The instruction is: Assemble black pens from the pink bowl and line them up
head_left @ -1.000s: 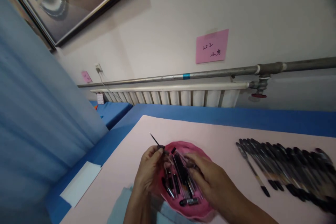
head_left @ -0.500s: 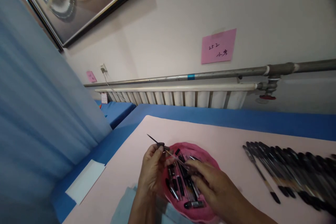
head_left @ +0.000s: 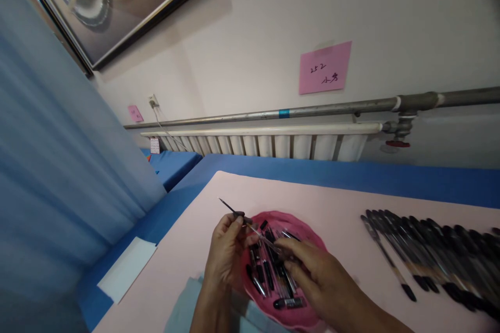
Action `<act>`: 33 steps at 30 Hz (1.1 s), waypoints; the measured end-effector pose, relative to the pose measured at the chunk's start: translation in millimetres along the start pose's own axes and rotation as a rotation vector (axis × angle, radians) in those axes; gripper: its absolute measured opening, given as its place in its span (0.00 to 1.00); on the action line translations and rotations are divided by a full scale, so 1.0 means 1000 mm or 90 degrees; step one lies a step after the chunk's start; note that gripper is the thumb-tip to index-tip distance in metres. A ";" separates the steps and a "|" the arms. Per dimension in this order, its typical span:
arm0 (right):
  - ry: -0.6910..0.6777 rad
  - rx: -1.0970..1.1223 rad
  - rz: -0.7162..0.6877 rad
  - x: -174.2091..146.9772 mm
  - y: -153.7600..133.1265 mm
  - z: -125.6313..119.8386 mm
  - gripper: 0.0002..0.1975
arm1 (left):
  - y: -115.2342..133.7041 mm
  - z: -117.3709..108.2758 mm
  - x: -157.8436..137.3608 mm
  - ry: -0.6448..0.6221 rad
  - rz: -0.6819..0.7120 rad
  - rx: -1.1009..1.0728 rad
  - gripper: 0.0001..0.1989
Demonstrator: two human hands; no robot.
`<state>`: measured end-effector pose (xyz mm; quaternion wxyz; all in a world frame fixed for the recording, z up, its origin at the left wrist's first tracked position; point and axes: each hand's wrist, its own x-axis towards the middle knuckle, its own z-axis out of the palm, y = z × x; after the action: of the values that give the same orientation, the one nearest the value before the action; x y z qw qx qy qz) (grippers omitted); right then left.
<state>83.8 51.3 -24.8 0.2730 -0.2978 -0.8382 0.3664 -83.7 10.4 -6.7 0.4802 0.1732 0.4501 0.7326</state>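
A thin pen refill (head_left: 227, 205) with a dark tip end is pinched between the fingers of my left hand (head_left: 226, 247), pointing up and to the left. My right hand (head_left: 312, 270) is closed on a clear pen barrel (head_left: 269, 243), in line with the refill's lower end. Whether that end sits inside the barrel is too small to tell. Both hands are over a pink basket (head_left: 308, 226) with a wavy rim, which holds several loose pen parts, among them black caps (head_left: 279, 304) and clear barrels.
A row of black-capped pens (head_left: 425, 250) lies to the right on the pale pink table cover (head_left: 336, 203). A folded white paper (head_left: 128, 270) is at the left, beside a blue curtain (head_left: 58, 166). Behind the blue surface (head_left: 312, 167) runs a white radiator (head_left: 265, 144).
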 end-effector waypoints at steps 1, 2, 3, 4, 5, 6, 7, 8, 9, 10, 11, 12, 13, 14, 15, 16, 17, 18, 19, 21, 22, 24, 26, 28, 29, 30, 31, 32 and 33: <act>-0.001 0.002 0.003 0.000 0.000 0.000 0.16 | 0.000 0.000 0.000 -0.001 0.001 0.004 0.12; -0.004 0.003 0.007 0.000 0.000 0.000 0.16 | 0.000 0.000 0.000 -0.003 0.002 0.008 0.11; -0.004 0.004 0.009 0.000 0.000 0.000 0.16 | 0.000 0.000 0.000 -0.005 0.002 0.011 0.11; -0.003 0.005 0.011 0.001 0.000 0.000 0.16 | 0.000 0.000 0.001 -0.007 0.002 0.015 0.11; 0.000 0.007 0.013 0.001 0.000 0.000 0.16 | 0.000 0.000 0.001 -0.008 0.004 0.019 0.10; 0.003 0.012 0.014 0.001 0.000 0.000 0.16 | 0.000 0.000 0.001 -0.008 0.007 0.024 0.10; 0.004 0.022 0.015 0.001 0.001 0.001 0.16 | 0.000 0.000 0.001 -0.007 0.010 0.032 0.10; 0.005 0.039 0.017 0.002 0.002 0.001 0.16 | 0.000 0.000 0.001 -0.006 0.012 0.039 0.10; 0.004 0.064 0.019 0.002 0.002 0.002 0.16 | 0.000 0.000 0.001 -0.005 0.012 0.044 0.10; -0.001 0.096 0.023 0.002 0.003 0.003 0.16 | 0.001 0.001 0.000 -0.006 0.013 0.047 0.11; -0.009 0.132 0.030 0.002 0.003 0.003 0.16 | 0.001 0.001 0.000 -0.009 0.011 0.048 0.11; -0.019 0.166 0.039 0.003 0.003 0.004 0.17 | 0.001 0.001 -0.001 -0.013 0.010 0.046 0.11; -0.029 0.193 0.050 0.003 0.003 0.004 0.17 | 0.002 0.001 -0.002 -0.016 0.008 0.043 0.11; -0.036 0.212 0.063 0.003 0.002 0.004 0.17 | 0.002 0.001 -0.002 -0.019 0.006 0.039 0.11; -0.040 0.224 0.076 0.003 0.002 0.004 0.17 | 0.002 0.001 -0.003 -0.020 0.003 0.036 0.11; -0.042 0.231 0.086 0.003 0.001 0.003 0.17 | 0.002 0.001 -0.003 -0.019 0.001 0.032 0.11; -0.041 0.236 0.092 0.003 0.000 0.003 0.17 | 0.002 0.001 -0.003 -0.017 0.000 0.028 0.11; -0.040 0.240 0.095 0.003 -0.001 0.003 0.17 | 0.002 0.001 -0.003 -0.015 0.000 0.025 0.11; -0.038 0.245 0.096 0.003 -0.001 0.003 0.17 | 0.002 0.001 -0.002 -0.013 0.000 0.023 0.11; -0.036 0.250 0.087 0.002 -0.002 0.003 0.18 | 0.001 0.001 -0.002 -0.010 -0.001 0.025 0.12; -0.034 0.252 0.081 0.002 -0.002 0.003 0.18 | 0.001 0.002 -0.002 -0.008 0.000 0.027 0.12; -0.026 0.252 0.065 0.002 -0.001 0.004 0.19 | 0.001 0.004 -0.002 -0.003 0.001 0.029 0.13; -0.018 0.244 0.052 0.002 0.001 0.004 0.19 | 0.001 0.005 -0.003 0.004 0.004 0.031 0.14; -0.012 0.221 0.036 0.003 0.003 0.004 0.19 | 0.001 0.007 -0.004 0.009 0.006 0.042 0.13; -0.009 0.200 0.025 0.003 0.004 0.003 0.19 | 0.001 0.008 -0.004 0.010 0.006 0.050 0.13; -0.003 0.175 0.013 0.004 0.005 0.002 0.19 | 0.000 0.008 -0.004 0.009 0.006 0.059 0.13; 0.007 0.146 0.000 0.004 0.005 0.001 0.19 | 0.000 0.009 -0.004 0.006 0.006 0.069 0.13; 0.020 0.115 -0.013 0.004 0.005 0.000 0.19 | 0.000 0.009 -0.004 0.005 0.007 0.078 0.13; 0.032 0.087 -0.024 0.004 0.005 -0.002 0.18 | -0.001 0.009 -0.004 0.003 0.009 0.085 0.12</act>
<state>83.9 58.0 -27.1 0.3205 -0.2720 -0.8096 0.4098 -75.2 11.3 -1.8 0.4614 0.2061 0.4980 0.7047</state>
